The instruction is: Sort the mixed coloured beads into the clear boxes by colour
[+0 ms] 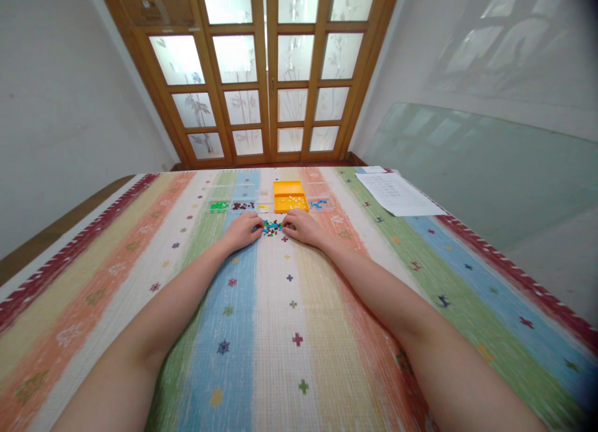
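On the tablecloth lies a small pile of mixed beads or tiny pieces (271, 228), blue, green and dark brown-red. At its left edge is my left hand (243, 230), fingers curled together. My right hand (304, 227) rests at the right edge, its fingers also bent inward. Whatever either set of fingertips pinches is too small to make out. Just behind stand clear open boxes with green pieces (219, 206), dark brown-red pieces (243, 206), a few yellow pieces (263, 206) and blue pieces (318, 204). Between them, an orange-yellow open box (288, 187) holds white pieces (295, 202).
A striped tablecloth (275, 357) covers the table. Printed white paper sheets (397, 194) lie at the far right. Beyond the far edge are wooden glass-paned doors (268, 76). A glass panel (490, 170) leans along the right wall.
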